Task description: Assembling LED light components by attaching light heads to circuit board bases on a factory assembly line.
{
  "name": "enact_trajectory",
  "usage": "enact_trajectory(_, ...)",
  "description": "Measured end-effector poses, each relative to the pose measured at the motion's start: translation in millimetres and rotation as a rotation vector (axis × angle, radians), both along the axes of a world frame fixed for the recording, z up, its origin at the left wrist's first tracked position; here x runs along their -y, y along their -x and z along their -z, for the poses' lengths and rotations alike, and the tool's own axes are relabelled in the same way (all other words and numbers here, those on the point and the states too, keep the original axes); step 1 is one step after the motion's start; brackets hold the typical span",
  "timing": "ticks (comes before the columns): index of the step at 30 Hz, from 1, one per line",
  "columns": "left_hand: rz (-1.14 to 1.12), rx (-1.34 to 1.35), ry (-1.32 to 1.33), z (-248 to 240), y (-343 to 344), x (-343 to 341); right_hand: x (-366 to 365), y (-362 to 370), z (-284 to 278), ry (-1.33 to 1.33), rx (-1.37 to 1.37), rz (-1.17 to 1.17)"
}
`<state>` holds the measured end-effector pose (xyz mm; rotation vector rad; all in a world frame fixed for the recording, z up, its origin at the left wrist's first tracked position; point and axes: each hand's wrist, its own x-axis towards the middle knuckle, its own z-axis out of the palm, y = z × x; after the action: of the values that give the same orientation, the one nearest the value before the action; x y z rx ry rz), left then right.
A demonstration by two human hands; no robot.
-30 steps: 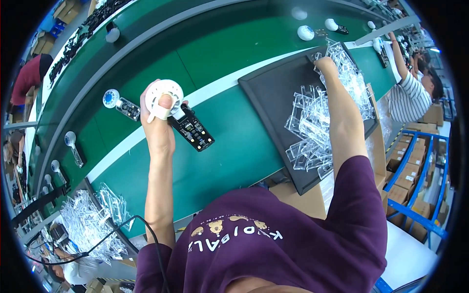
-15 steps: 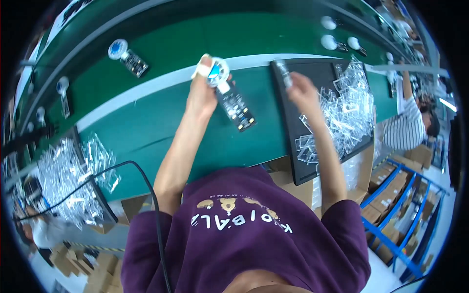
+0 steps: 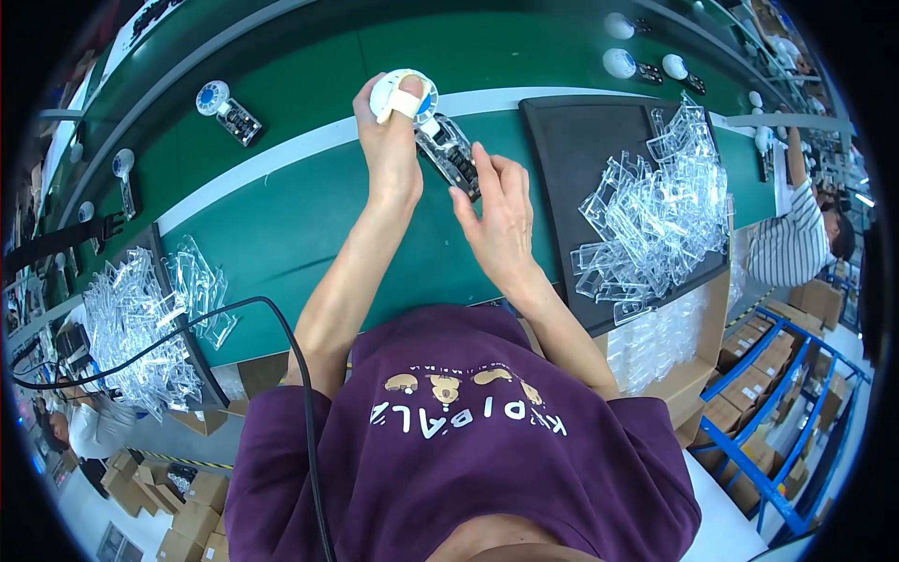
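A green counter [image 3: 290,225] is bordered along its far edge by a white strip [image 3: 309,139] and a darker conveyor belt [image 3: 309,89]. Past the counter's right end, cardboard boxes [image 3: 749,354] are held by a blue metal rack [image 3: 751,470], and a bright light [image 3: 865,199] is seen. Off the near left corner, cartons [image 3: 192,525] are piled on grey floor [image 3: 187,435] marked with striped tape [image 3: 183,460].

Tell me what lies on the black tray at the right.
A loose heap of clear plastic frames covers much of the black tray, mostly its right part. Whatever is beneath the heap is covered and cannot be made out.
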<state>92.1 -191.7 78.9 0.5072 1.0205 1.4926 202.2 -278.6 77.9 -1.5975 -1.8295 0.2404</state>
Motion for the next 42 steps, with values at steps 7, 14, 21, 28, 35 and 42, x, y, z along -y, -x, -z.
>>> enact_trajectory(7,0.042,0.005,-0.045,-7,0,2,-4,-2,-9,-0.141,0.268,0.030)
enact_trajectory(14,0.137,0.141,-0.197,-12,-3,3,-4,-17,7,-0.106,-0.300,-0.102)
enact_trajectory(21,0.419,0.229,0.038,12,-2,16,-10,-32,0,-0.006,-0.355,-0.097)
enact_trajectory(28,0.232,-0.209,-0.261,-14,-41,41,-40,-26,14,0.286,-1.597,0.419)
enact_trajectory(35,0.202,-0.534,-0.431,-8,-59,43,-52,-39,24,0.179,-1.350,0.337)
enact_trajectory(42,0.437,-0.767,0.179,64,-4,-139,-62,-159,30,0.068,0.253,0.289)
